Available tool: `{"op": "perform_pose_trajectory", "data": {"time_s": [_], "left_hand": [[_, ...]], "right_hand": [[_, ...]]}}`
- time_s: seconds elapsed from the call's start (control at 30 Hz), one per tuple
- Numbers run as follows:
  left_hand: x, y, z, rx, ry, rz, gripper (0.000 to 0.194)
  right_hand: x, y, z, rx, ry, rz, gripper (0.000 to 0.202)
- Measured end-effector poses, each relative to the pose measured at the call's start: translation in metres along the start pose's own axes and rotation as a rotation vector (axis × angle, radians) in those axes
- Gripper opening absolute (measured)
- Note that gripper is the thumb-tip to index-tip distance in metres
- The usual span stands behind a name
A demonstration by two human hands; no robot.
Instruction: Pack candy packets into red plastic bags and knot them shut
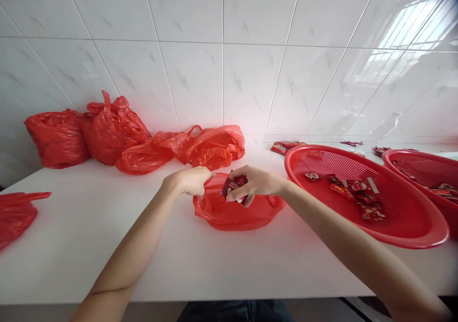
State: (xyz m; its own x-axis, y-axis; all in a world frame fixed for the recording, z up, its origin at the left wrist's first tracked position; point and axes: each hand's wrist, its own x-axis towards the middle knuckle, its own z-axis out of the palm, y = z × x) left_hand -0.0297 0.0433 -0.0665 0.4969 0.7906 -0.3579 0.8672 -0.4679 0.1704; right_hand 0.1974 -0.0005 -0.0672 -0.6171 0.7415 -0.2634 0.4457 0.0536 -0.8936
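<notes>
A red plastic bag (236,219) lies on the white table in front of me with its mouth open. My left hand (195,181) is closed on the bag's rim at its left side. Over the bag's opening, my right hand (250,183) grips a dark red candy packet (234,186) with a printed pattern; whether it holds more than one I cannot tell. To the right stands a red perforated basket (404,229). Several small wrapped candies (367,198) lie in its bottom.
Filled red bags (112,131) stand along the tiled wall at left, with looser red bags (214,145) beside them. Another red bag (16,217) sits at the left edge. A second basket (422,162) is at far right. Red packets (284,147) lie behind the nearer basket.
</notes>
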Motion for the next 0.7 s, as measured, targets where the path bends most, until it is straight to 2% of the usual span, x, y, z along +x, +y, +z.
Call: {"op": "perform_pose_trajectory", "data": {"time_s": [0.1, 0.2, 0.27, 0.37, 0.43, 0.5, 0.63, 0.7], "left_hand": [[-0.004, -0.001, -0.003, -0.015, -0.050, -0.020, 0.059], [-0.007, -0.005, -0.005, -0.027, -0.016, -0.028, 0.069], [-0.009, -0.009, -0.006, -0.020, 0.015, -0.039, 0.075], [-0.010, -0.012, -0.006, -0.014, 0.060, -0.035, 0.081], [-0.011, -0.013, -0.005, -0.021, 0.079, -0.006, 0.083], [-0.012, -0.013, -0.005, -0.028, 0.095, 0.028, 0.083], [-0.013, -0.011, -0.007, -0.026, 0.171, 0.077, 0.080], [-0.013, -0.010, -0.008, -0.037, 0.225, 0.120, 0.073]], "right_hand": [[0.022, 0.017, 0.012, -0.340, 0.086, 0.026, 0.035], [0.030, 0.027, 0.012, -0.606, 0.233, 0.055, 0.045], [0.029, 0.028, 0.008, -0.658, 0.276, 0.055, 0.038], [0.022, 0.025, 0.000, -0.686, 0.324, 0.027, 0.018], [0.017, 0.024, -0.003, -0.710, 0.352, 0.041, 0.013], [0.014, 0.025, -0.003, -0.738, 0.333, 0.067, 0.014], [0.014, 0.033, 0.006, -0.735, 0.157, 0.057, 0.017], [0.014, 0.034, 0.013, -0.732, 0.116, 0.045, 0.017]]}}
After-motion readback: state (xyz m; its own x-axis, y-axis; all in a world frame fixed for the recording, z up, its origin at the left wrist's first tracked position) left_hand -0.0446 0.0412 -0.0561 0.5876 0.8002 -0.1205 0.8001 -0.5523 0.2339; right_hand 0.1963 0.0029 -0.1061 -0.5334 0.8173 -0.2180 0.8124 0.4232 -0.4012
